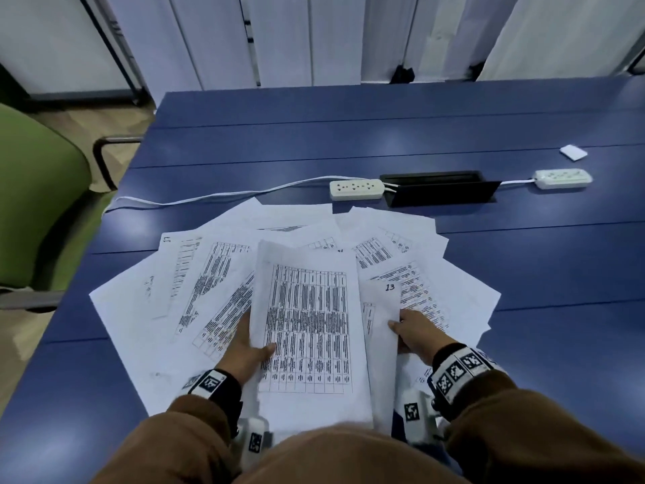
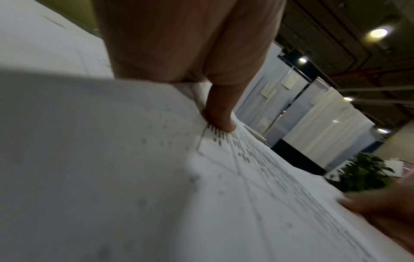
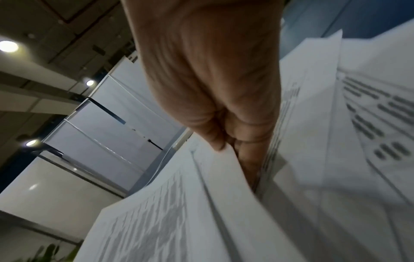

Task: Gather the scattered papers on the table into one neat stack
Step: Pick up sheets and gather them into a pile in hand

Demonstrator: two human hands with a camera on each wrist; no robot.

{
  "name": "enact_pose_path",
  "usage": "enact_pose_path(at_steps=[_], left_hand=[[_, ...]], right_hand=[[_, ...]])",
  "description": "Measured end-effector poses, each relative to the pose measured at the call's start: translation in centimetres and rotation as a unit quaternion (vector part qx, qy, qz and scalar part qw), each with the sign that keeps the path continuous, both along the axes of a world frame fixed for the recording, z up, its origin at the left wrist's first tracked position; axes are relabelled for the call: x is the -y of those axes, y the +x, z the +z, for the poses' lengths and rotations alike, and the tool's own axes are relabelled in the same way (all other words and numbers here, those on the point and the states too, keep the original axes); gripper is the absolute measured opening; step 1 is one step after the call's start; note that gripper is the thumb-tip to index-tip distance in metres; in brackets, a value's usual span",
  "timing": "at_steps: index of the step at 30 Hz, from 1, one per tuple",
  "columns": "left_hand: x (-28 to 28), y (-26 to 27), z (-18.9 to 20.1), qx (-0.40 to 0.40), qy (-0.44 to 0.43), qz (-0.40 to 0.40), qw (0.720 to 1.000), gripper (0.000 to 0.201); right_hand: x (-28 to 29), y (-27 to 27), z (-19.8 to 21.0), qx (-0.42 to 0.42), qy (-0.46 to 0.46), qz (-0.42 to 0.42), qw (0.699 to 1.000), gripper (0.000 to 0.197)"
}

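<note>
Several white printed sheets (image 1: 195, 284) lie fanned over the near part of the blue table (image 1: 384, 134). A gathered bundle of sheets (image 1: 307, 326) is lifted in front of me. My left hand (image 1: 249, 347) grips its left edge, thumb (image 2: 220, 113) on the printed top sheet (image 2: 246, 177), fingers hidden beneath. My right hand (image 1: 415, 331) pinches a sheet marked 13 (image 1: 382, 309) at the bundle's right side; in the right wrist view the thumb (image 3: 212, 138) presses on that sheet (image 3: 224, 177) with fingers under it.
Two white power strips (image 1: 356, 189) (image 1: 562, 178) flank a black cable slot (image 1: 439, 187) behind the papers, with a white cord (image 1: 209, 197) running left. A small white card (image 1: 573, 151) lies far right. A green chair (image 1: 38, 204) stands left of the table.
</note>
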State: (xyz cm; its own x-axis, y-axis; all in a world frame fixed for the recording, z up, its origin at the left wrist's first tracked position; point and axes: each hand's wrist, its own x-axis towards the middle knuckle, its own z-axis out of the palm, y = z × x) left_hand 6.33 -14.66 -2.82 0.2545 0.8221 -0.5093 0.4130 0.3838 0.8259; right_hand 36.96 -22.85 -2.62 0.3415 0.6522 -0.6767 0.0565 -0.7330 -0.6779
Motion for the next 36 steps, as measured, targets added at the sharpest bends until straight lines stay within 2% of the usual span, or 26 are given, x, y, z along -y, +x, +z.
enact_pose_path(at_steps=[2,4,5,7,9,11,13,15,17,20,23,26,28,30,32,34,36], left_hand=[[0.9,0.7,-0.3,-0.022,-0.007,-0.025,0.999,0.094],[2.1,2.1,0.0,-0.033,-0.022,-0.053,0.998,0.085],[2.8,2.8,0.1,-0.042,-0.02,-0.069,0.997,0.079],[3.7,4.1,0.3,-0.069,-0.007,-0.098,0.993,0.069],[4.0,4.7,0.4,-0.109,0.019,-0.121,0.986,0.059],[3.7,4.2,0.4,-0.136,0.057,-0.113,0.983,0.056],[3.2,3.1,0.4,-0.069,0.087,-0.048,0.993,0.054],[2.5,1.6,0.4,0.052,0.065,0.018,0.996,0.075],[2.0,0.4,0.4,0.119,-0.001,0.028,0.992,0.094],[1.3,-1.2,0.3,0.136,-0.038,0.018,0.99,0.093],[0.0,-3.1,1.1,0.143,-0.016,0.075,0.987,0.09],[-1.3,-5.4,1.1,0.207,-0.019,0.117,0.971,0.086],[-1.8,-6.5,0.7,0.254,-0.038,0.125,0.958,0.092],[-2.0,-7.5,-0.1,0.228,-0.045,0.137,0.963,0.084],[-2.0,-8.2,-1.0,0.134,-0.029,0.145,0.98,0.053],[-1.8,-9.5,-2.7,0.06,-0.022,0.147,0.987,0.03],[-1.5,-10.3,-3.0,0.052,-0.018,0.155,0.986,0.023]], right_hand=[[0.1,-0.6,-0.8,-0.084,0.004,-0.081,0.993,0.027],[-0.1,-1.6,-1.6,-0.09,0.025,-0.109,0.99,0.041],[-0.1,-2.1,-1.1,-0.077,0.036,-0.099,0.991,0.05],[-0.3,-2.6,-1.2,-0.109,0.078,-0.09,0.987,0.062],[-0.1,-2.5,-1.1,-0.155,0.143,-0.059,0.976,0.048],[0.0,-2.1,-1.4,-0.158,0.18,-0.027,0.971,0.049],[-0.2,-1.6,-1.1,-0.173,0.184,-0.035,0.967,0.053],[-1.0,-1.6,0.4,-0.221,0.194,-0.033,0.955,0.053],[-2.0,-2.1,1.9,-0.268,0.199,-0.015,0.943,0.047],[-3.7,-4.0,3.6,-0.265,0.191,0.017,0.945,0.043],[-5.7,-6.1,4.2,-0.227,0.192,0.019,0.955,0.04],[-7.6,-8.2,4.1,-0.229,0.194,0.015,0.954,0.039],[-8.4,-9.6,4.0,-0.221,0.187,0.001,0.957,0.038],[-8.7,-10.8,3.6,-0.172,0.171,0.022,0.97,0.041],[-8.6,-11.5,3.0,-0.069,0.144,0.109,0.981,0.045],[-8.5,-11.5,2.0,0.063,0.111,0.152,0.98,0.05],[-8.6,-10.8,1.5,0.235,0.055,0.124,0.962,0.062]])
